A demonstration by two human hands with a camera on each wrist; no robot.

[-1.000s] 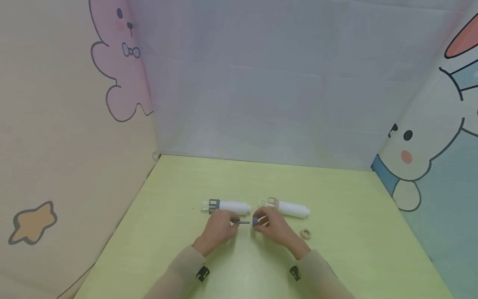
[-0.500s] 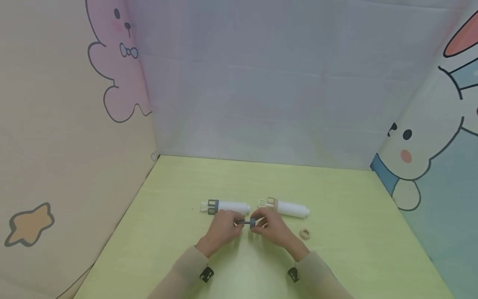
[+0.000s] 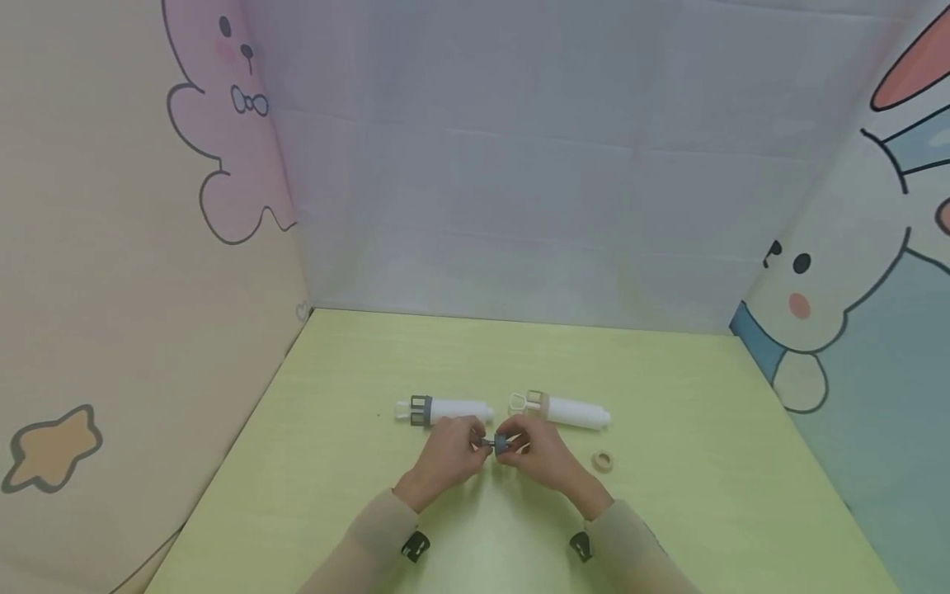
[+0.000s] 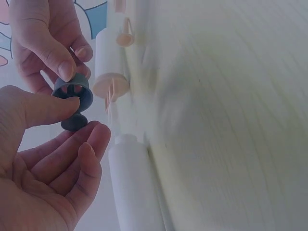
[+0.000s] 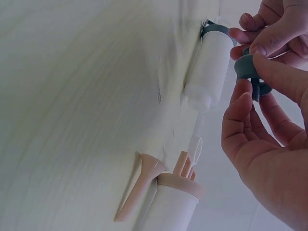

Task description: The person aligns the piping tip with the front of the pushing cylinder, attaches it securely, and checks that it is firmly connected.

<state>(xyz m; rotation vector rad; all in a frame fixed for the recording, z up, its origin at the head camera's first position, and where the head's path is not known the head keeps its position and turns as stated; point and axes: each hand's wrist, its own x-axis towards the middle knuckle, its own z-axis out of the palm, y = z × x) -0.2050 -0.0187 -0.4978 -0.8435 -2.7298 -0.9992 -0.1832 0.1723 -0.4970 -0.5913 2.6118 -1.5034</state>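
Note:
In the head view my left hand [image 3: 449,450] and right hand [image 3: 540,450] meet above the table. My left fingers pinch the flared end of a dark blue-grey, tee-shaped plastic piece [image 4: 74,122]. A matching short collar ring [image 4: 85,96] is gripped between my right thumb and fingers. The thin stem [image 5: 255,89] of the tee runs through the ring and sticks out on the right-hand side. Just behind my left hand lies a white tube [image 3: 460,410] with a blue-grey slotted collar. Another white tube [image 3: 577,413] with a beige slotted collar lies behind my right hand.
A beige ring [image 3: 603,460] lies on the pale green table [image 3: 690,462] right of my right hand. In the right wrist view, a beige tee-shaped piece [image 5: 139,187] rests beside the beige-collared tube. Printed cloth walls [image 3: 475,165] enclose the back and sides.
My left hand has moved right toward my right hand. The tee's stem, apart from the ring a second ago, has slid into and through it. The tubes stay put.

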